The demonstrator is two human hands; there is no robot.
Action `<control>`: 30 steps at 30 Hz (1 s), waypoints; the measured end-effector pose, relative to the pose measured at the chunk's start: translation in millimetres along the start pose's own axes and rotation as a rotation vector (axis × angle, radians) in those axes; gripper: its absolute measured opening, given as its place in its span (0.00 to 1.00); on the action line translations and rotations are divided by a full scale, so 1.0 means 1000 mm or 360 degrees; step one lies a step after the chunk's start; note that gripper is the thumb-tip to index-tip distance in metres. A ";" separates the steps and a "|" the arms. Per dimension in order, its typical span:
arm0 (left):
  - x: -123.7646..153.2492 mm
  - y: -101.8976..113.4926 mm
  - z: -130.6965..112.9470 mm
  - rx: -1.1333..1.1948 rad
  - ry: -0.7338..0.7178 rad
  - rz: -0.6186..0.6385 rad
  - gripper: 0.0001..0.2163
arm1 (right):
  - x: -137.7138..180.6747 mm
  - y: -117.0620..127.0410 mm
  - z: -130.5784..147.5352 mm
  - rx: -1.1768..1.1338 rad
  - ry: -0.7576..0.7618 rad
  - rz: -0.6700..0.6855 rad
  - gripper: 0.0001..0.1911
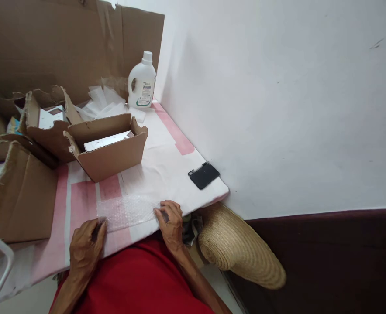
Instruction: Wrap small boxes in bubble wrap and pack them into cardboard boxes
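Note:
A clear sheet of bubble wrap point(127, 210) lies flat near the front edge of the table point(167, 144), which is covered in pink and white paper. My left hand point(86, 246) rests on the sheet's left end with its fingers curled over the edge. My right hand point(170, 222) presses on the right end, fingers bent down onto the wrap. Both hands hold the sheet against the table top.
An open cardboard box point(114, 152) with a white packet inside stands behind the wrap; more torn boxes point(39, 126) lie to the left. A white jug point(142, 83) stands at the back. A black phone point(204, 175) lies right; a straw hat point(239, 248) hangs below the table.

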State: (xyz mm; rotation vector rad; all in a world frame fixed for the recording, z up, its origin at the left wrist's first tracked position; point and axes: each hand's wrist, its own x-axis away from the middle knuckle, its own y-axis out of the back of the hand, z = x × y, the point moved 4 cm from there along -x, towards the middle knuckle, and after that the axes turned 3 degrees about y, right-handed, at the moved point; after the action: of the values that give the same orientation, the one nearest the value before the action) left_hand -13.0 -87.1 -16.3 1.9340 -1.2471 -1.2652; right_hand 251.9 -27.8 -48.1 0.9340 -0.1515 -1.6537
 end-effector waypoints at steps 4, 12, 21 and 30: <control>0.002 -0.001 0.000 -0.0089 -0.0040 -0.0074 0.11 | -0.002 0.000 0.002 -0.0001 -0.0014 0.0012 0.08; -0.003 0.002 -0.009 -0.0109 0.0174 -0.0102 0.27 | -0.005 0.001 0.007 0.0045 -0.0126 0.0054 0.05; -0.014 -0.014 -0.004 -0.0194 -0.0848 0.0255 0.20 | -0.012 0.006 0.008 0.0136 -0.0087 0.0077 0.02; -0.013 -0.019 0.006 -0.0022 -0.0784 0.0227 0.18 | 0.009 -0.028 0.079 0.0175 0.0928 0.0437 0.09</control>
State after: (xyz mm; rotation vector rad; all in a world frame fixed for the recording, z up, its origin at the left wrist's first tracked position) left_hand -12.7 -66.2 -28.1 1.5358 -1.5701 -1.7288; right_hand 179.6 -56.4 -15.1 1.3755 0.0285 -1.0801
